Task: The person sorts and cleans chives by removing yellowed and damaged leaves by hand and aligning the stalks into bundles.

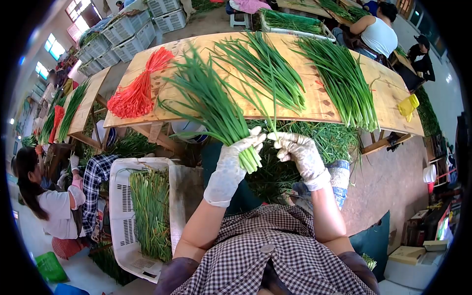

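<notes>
My gloved left hand (230, 164) is closed round a bunch of green garlic chives (209, 96), its pale stem ends poking out below my fingers and the leaves fanning up over the table edge. Close beside it, my gloved right hand (301, 153) pinches the lower end of a thin chive stalk, whose leaf rises toward the table. Across the wooden table (314, 105) lie a loose pile of chives (268, 69) in the middle and a thicker pile (344, 81) to the right. A bundle of red ties (142, 86) rests at the left.
A white plastic crate (120, 211) with chives stands at my left. Loose leaves (329, 140) are heaped under the table. A yellow object (408, 105) sits at the table's right end. One person (54, 201) sits at left, another (376, 32) at far right. Stacked crates (125, 32) stand behind.
</notes>
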Demonstrator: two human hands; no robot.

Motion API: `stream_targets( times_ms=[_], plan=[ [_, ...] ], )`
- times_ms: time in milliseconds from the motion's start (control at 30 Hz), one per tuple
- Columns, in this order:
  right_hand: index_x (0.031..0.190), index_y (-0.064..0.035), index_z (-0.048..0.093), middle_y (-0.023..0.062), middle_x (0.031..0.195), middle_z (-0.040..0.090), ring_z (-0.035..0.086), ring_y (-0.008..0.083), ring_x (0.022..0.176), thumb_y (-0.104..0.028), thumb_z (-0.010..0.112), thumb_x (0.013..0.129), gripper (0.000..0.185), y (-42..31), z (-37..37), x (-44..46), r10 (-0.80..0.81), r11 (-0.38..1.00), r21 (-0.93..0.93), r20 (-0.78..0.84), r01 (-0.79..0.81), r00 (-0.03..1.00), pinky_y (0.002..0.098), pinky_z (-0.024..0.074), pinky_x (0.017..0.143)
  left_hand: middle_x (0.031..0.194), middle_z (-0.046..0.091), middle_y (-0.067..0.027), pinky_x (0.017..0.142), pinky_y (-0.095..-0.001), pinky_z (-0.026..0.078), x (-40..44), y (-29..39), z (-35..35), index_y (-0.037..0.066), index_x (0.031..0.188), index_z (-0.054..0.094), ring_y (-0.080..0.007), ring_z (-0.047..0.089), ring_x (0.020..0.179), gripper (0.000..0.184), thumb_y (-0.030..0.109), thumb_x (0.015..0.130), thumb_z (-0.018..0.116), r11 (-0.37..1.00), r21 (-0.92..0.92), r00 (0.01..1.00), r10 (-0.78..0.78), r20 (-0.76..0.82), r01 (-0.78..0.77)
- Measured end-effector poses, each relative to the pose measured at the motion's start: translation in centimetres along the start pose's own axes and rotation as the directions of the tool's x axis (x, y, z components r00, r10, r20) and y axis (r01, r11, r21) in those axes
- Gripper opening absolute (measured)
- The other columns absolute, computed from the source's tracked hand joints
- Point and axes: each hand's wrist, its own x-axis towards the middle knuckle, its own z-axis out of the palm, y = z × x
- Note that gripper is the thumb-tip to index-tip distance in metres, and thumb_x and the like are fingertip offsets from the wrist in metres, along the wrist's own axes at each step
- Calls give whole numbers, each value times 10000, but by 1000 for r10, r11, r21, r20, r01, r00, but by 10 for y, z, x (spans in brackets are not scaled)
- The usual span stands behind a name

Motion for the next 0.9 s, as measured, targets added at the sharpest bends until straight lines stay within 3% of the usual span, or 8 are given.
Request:
stream_targets(
  times_ms=[133, 167, 200, 267, 367, 533, 733, 900],
  plan=[
    [1051, -25, 682, 41, 824, 673, 613, 108, 626, -103, 616, 897, 185, 17, 10, -1, 0, 972, -231, 198, 47, 980, 223, 521, 585, 1059, 635, -126, 905, -437, 503, -1, -5, -3, 2, 1125, 536, -266, 625, 1008, 272, 18, 858, 589, 997, 9, 994, -78, 77, 77],
    [984, -18, 686, 72, 805, 684, 636, 153, 630, -101, 644, 872, 146, 15, 10, 0, -113, 946, -290, 130, 146, 985, 263, 533, 585, 980, 628, -101, 896, -440, 498, 1, -4, -8, 9, 1134, 531, -240, 627, 943, 286, 23, 856, 597, 996, -70, 992, -47, 117, 56],
    [908, -55, 694, 89, 748, 675, 649, 203, 622, -150, 670, 847, 115, 31, 3, 18, -608, 597, -594, 103, 539, 787, 292, 526, 556, 901, 621, -76, 886, -442, 492, 3, -2, -12, 16, 1143, 526, -214, 628, 879, 302, 28, 853, 605, 988, -149, 988, -14, 153, 37],
    [833, -108, 679, 73, 665, 639, 637, 217, 594, -233, 626, 871, 141, -9, 5, 21, -750, -23, -988, 117, 150, 651, 307, 507, 522, 854, 606, -58, 794, -371, 447, -6, 11, 0, 24, 1123, 539, -171, 586, 716, 318, 46, 829, 655, 961, -274, 977, 31, 209, 28],
    [970, -170, 707, 81, 847, 672, 648, 239, 768, -244, 674, 781, 205, -2, -32, 66, -609, -239, -929, -85, -284, 789, 365, 513, 669, 844, 609, -56, 780, -350, 434, -5, 13, -1, 18, 1119, 541, -169, 581, 691, 322, 55, 825, 667, 965, -263, 976, 33, 214, 25],
    [864, -137, 691, 88, 791, 664, 640, 269, 757, -244, 675, 770, 144, -12, -48, 72, -629, -282, -934, 6, -221, 777, 393, 498, 668, 836, 612, -51, 783, -345, 434, -6, 10, -5, 18, 1109, 544, -169, 582, 701, 314, 57, 824, 671, 963, -265, 974, 23, 224, 38],
    [854, -134, 697, 100, 777, 666, 643, 296, 693, -265, 674, 803, 142, -20, -45, 53, -627, 82, -997, -49, 4, 777, 397, 499, 622, 843, 596, -39, 781, -347, 434, -4, 9, -6, 26, 1117, 526, -171, 584, 704, 317, 49, 829, 656, 966, -253, 977, 7, 212, 48],
    [855, -140, 706, 75, 763, 657, 635, 280, 654, -304, 662, 812, 175, -13, -43, 65, -840, -86, -994, 39, -61, 542, 382, 494, 586, 845, 593, -40, 771, -341, 428, -8, 10, -6, 32, 1107, 526, -171, 586, 706, 308, 48, 827, 653, 980, -194, 989, -24, 144, 52]
  ],
)
